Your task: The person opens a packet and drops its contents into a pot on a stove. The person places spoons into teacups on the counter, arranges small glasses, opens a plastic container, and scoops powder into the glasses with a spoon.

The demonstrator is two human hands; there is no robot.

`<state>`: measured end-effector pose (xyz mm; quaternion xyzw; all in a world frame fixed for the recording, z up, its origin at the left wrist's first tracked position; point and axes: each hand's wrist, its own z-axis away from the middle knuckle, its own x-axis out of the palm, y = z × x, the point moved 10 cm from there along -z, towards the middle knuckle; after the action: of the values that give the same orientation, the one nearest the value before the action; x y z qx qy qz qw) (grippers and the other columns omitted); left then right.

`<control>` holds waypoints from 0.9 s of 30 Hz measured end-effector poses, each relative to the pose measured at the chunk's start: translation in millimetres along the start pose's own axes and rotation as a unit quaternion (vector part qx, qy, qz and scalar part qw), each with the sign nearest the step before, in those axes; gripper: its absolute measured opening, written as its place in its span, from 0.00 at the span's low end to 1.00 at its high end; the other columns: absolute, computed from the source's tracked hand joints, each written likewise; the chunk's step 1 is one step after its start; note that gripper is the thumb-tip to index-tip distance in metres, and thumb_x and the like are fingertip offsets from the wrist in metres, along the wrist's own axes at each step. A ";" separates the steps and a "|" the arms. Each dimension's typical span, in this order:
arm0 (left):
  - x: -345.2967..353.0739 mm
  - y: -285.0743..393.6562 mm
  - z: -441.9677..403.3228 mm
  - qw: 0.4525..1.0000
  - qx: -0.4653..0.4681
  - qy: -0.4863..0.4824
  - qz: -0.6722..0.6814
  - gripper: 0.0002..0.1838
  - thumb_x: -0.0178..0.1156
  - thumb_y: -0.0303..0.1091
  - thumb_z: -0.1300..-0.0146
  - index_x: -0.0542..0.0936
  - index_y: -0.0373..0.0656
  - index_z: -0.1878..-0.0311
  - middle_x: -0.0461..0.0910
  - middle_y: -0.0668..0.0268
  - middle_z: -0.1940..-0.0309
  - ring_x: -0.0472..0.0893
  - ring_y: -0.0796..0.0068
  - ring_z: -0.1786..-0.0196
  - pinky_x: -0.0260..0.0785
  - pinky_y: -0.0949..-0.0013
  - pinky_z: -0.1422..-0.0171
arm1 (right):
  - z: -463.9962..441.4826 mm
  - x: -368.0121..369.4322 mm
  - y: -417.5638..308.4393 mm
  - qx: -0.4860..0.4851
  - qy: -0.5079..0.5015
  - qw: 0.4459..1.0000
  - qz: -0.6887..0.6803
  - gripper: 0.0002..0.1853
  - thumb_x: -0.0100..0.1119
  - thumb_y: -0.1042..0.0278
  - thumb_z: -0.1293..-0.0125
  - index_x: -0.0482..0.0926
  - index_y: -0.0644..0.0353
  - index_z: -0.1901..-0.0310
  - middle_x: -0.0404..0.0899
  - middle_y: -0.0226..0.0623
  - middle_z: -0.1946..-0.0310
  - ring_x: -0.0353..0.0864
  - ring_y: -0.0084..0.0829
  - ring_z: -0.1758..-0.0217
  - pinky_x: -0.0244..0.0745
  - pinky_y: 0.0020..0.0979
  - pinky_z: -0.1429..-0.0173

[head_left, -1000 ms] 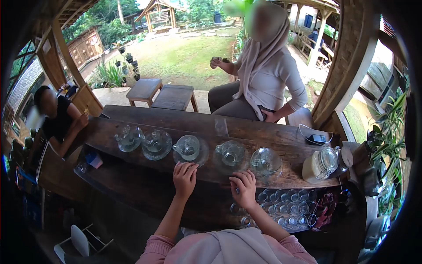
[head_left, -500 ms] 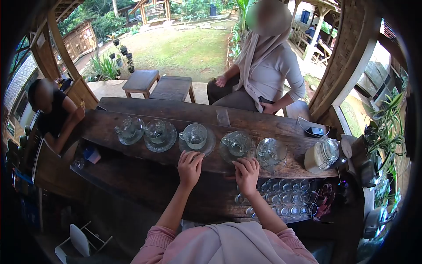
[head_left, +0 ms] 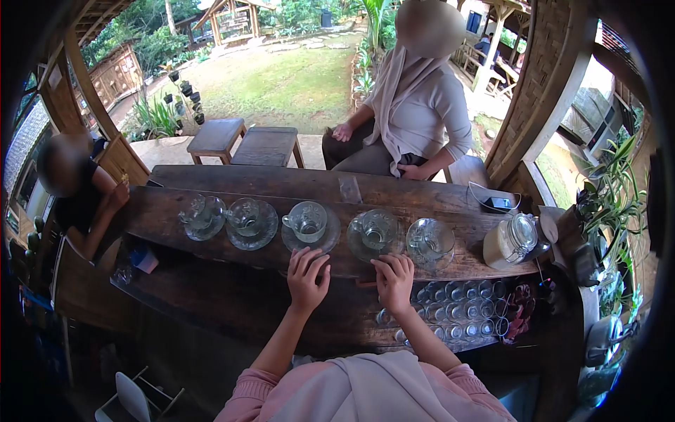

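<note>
Several clear glass cups on glass saucers stand in a row along the wooden counter. My left hand point(head_left: 308, 281) lies at the counter's front edge, fingers apart, its fingertips close to the front rim of the middle saucer point(head_left: 332, 240); whether they touch it I cannot tell. On that saucer is a glass cup point(head_left: 308, 221). Resting on the same edge, my right hand point(head_left: 395, 283) has its fingers stretched out and holds nothing. It is just in front of another cup point(head_left: 376, 229) and the rightmost cup point(head_left: 430, 240), both on saucers.
A clip-top glass jar point(head_left: 509, 242) with pale contents stands at right, near a phone point(head_left: 499, 204) on a cable. Rows of drinking glasses point(head_left: 457, 311) fill a lower shelf. One person point(head_left: 422, 112) sits across the wooden counter point(head_left: 281, 181); another point(head_left: 81, 197) is at left.
My left hand's fingers have spread a little and shifted slightly. My right hand stays at the edge. The camera view has tilted slightly; the cups remain in place.
</note>
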<state>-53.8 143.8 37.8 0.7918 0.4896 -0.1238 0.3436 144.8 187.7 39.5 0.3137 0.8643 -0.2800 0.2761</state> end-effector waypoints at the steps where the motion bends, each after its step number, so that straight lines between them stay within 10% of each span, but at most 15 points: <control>1: 3.4 6.4 2.0 1.000 0.000 -0.009 0.017 0.13 0.66 0.28 0.46 0.83 0.46 0.55 0.80 0.65 0.52 0.76 0.58 0.42 0.64 0.49 0.32 | 1.7 0.4 2.7 0.001 -0.002 1.000 0.001 0.14 0.65 0.76 0.48 0.83 0.53 0.58 0.79 0.34 0.58 0.77 0.39 0.48 0.67 0.47 0.39; 27: 76.8 77.1 -6.0 0.990 0.091 -0.072 0.083 0.13 0.67 0.23 0.49 0.84 0.47 0.59 0.81 0.68 0.58 0.80 0.63 0.49 0.73 0.56 0.41 | 30.9 -56.4 66.4 0.112 0.083 0.989 0.051 0.14 0.67 0.74 0.46 0.81 0.53 0.56 0.71 0.40 0.51 0.67 0.47 0.41 0.56 0.54 0.33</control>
<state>49.3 178.8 33.9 0.8468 0.3828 -0.1952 0.3134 237.1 188.4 34.3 0.4090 0.8300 -0.3337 0.1803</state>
